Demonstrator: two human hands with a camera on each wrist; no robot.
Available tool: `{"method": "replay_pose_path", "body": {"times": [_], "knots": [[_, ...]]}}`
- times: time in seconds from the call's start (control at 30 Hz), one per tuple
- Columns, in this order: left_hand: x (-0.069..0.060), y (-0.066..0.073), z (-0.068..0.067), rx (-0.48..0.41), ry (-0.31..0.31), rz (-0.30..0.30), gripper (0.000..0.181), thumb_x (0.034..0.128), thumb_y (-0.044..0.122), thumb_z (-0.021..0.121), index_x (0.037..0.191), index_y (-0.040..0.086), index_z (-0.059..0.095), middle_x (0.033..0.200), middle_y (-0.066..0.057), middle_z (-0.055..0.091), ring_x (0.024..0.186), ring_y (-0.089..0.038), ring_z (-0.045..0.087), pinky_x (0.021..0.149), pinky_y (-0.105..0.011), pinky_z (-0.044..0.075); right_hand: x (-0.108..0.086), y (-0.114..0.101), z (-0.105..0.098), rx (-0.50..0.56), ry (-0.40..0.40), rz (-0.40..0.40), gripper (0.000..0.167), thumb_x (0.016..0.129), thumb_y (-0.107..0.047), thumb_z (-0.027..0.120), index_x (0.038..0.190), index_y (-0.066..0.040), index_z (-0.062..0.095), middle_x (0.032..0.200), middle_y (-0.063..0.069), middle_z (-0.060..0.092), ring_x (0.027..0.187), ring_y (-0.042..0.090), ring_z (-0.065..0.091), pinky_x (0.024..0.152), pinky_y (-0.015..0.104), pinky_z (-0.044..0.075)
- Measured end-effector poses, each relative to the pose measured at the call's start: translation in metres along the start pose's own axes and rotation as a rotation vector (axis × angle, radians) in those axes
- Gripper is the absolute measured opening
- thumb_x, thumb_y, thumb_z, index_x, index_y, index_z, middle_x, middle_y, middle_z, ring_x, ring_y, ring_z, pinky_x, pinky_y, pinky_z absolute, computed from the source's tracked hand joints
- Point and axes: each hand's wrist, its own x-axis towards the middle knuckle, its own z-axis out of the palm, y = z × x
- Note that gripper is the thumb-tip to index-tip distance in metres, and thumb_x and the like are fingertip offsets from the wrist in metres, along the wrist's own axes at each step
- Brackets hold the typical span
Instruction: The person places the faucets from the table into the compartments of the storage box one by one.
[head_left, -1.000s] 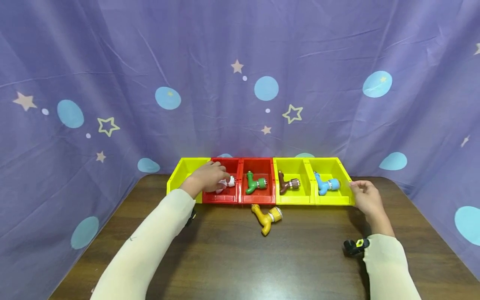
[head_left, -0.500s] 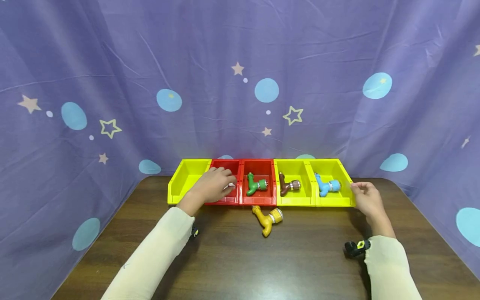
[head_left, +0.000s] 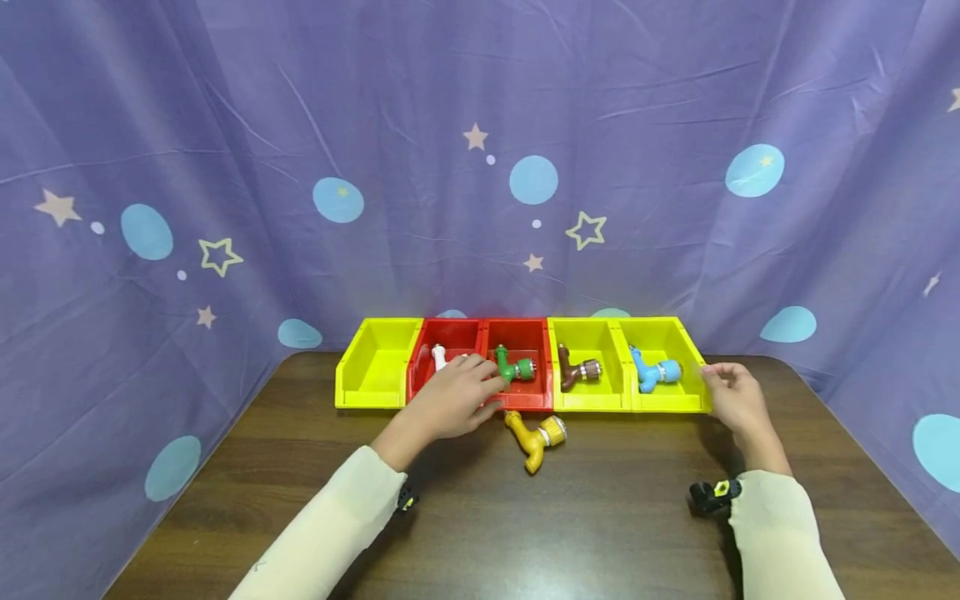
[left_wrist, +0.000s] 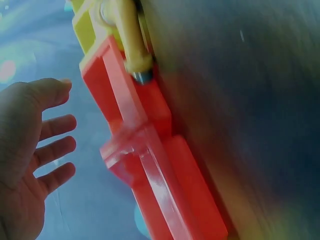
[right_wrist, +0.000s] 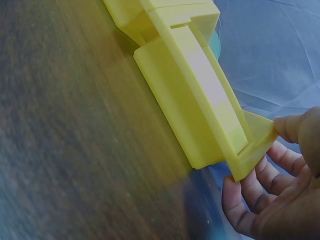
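My left hand (head_left: 453, 398) hovers over the front of the left red bin (head_left: 456, 332), fingers loosely spread and holding nothing. It partly hides a white tap (head_left: 438, 358) in that bin. A green tap (head_left: 516, 367) lies in the right red bin (head_left: 517, 333), just past the fingertips. On the table, right of this hand, is a yellow tap (head_left: 534, 439); the left wrist view shows its end (left_wrist: 132, 42) close by. My right hand (head_left: 738, 404) pinches the outer side edge of the rightmost yellow bin (right_wrist: 175, 105), which holds a light blue tap (head_left: 654, 372).
The bins stand side by side along the back of the brown wooden table (head_left: 585, 525). A brown tap (head_left: 574, 370) lies in another yellow bin (head_left: 588, 333). The leftmost yellow bin (head_left: 378, 358) has no tap in it. A purple patterned curtain (head_left: 420, 242) hangs behind.
My left hand let go of the white tap in the left red bin, then moved right and forward out of it toward the yellow tap. The right hand has stayed on its bin edge.
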Motion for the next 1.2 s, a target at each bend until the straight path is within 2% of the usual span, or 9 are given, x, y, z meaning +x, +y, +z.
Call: {"method": "replay_pose_path", "body": {"times": [0.17,0.4,0.6,0.73,0.93,1.2], "knots": [[0.004,0.016,0.002,-0.017,-0.033,0.051,0.030,0.0939,0.032,0.074,0.121,0.020,0.070,0.114,0.000,0.064,0.106,-0.021,0.057,0.093,-0.038,0.050,0.001,0.001,0.000,0.004,0.001,-0.006,0.048,0.110,-0.034,0.042,0.137,0.005,0.044,0.123,0.028,0.053,0.088,0.023,0.059,0.066,0.028,0.056],[0.007,0.028,0.011,-0.101,-0.100,0.122,0.037,0.0953,0.034,0.073,0.131,0.029,0.064,0.125,0.003,0.060,0.111,-0.018,0.057,0.093,-0.034,0.050,0.001,0.001,0.000,0.006,-0.002,-0.003,0.047,0.110,-0.035,0.042,0.137,0.004,0.045,0.122,0.026,0.053,0.088,0.022,0.058,0.067,0.028,0.055],[0.010,0.036,0.015,-0.162,-0.196,0.146,0.041,0.0982,0.043,0.067,0.137,0.032,0.062,0.134,-0.001,0.056,0.121,-0.020,0.054,0.103,-0.038,0.047,0.001,0.001,0.000,0.006,-0.005,-0.007,0.049,0.110,-0.035,0.041,0.138,0.005,0.044,0.123,0.027,0.052,0.091,0.025,0.058,0.068,0.029,0.056],[0.012,0.042,0.018,-0.153,-0.252,0.164,0.045,0.0978,0.050,0.065,0.140,0.034,0.060,0.129,0.000,0.055,0.117,-0.018,0.052,0.100,-0.037,0.047,0.001,0.002,-0.001,-0.001,-0.004,-0.008,0.049,0.110,-0.036,0.041,0.137,0.005,0.044,0.122,0.027,0.053,0.089,0.024,0.058,0.067,0.029,0.056],[0.014,0.051,0.021,-0.115,-0.323,0.150,0.044,0.0960,0.053,0.066,0.137,0.040,0.060,0.123,0.005,0.055,0.115,-0.015,0.050,0.101,-0.036,0.043,0.000,0.003,-0.001,0.001,-0.006,0.000,0.048,0.110,-0.036,0.042,0.137,0.004,0.044,0.122,0.025,0.053,0.089,0.023,0.058,0.067,0.028,0.055],[0.017,0.055,0.024,-0.121,-0.396,0.106,0.041,0.0942,0.054,0.068,0.133,0.044,0.060,0.119,0.007,0.055,0.115,-0.014,0.048,0.100,-0.033,0.041,0.001,0.003,0.000,0.011,-0.003,-0.005,0.047,0.110,-0.036,0.041,0.137,0.003,0.045,0.122,0.025,0.053,0.088,0.021,0.058,0.068,0.028,0.055]]}}
